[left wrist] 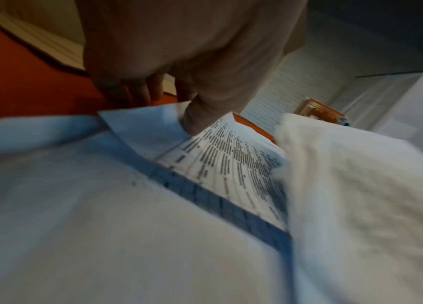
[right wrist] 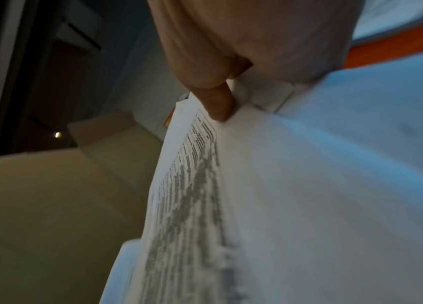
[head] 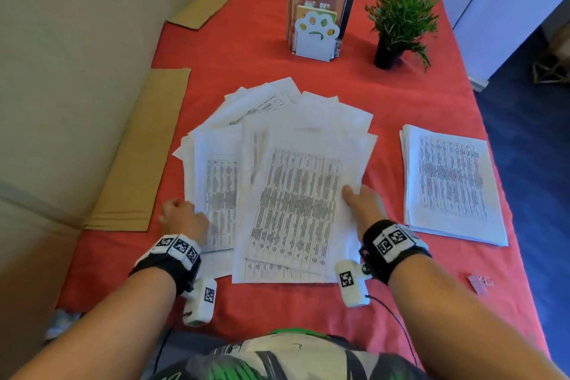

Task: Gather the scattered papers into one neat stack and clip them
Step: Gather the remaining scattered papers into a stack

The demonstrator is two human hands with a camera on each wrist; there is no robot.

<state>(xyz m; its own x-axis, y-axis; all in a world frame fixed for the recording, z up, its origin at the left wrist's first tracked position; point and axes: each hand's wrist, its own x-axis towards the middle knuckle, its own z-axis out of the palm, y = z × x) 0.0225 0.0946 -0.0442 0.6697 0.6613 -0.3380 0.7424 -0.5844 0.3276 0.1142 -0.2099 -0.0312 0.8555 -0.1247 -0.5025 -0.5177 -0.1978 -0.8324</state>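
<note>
A loose fan of printed white papers (head: pixel 277 163) lies spread on the red cloth in the middle of the table. My right hand (head: pixel 359 199) pinches the right edge of a raised bundle of sheets (right wrist: pixel 231 185), thumb on top. My left hand (head: pixel 182 216) grips the left edge of the sheets (left wrist: pixel 205 160) at the fan's near left, thumb on the paper and fingers curled underneath. A small dark red clip (head: pixel 479 284) lies on the cloth near my right forearm.
A separate squared stack of papers (head: pixel 452 182) lies to the right. At the back stand a white paw-shaped book holder (head: pixel 316 35) with books and a potted plant (head: pixel 401 25). Cardboard strips (head: pixel 135 157) lie along the left edge beside a beige sofa.
</note>
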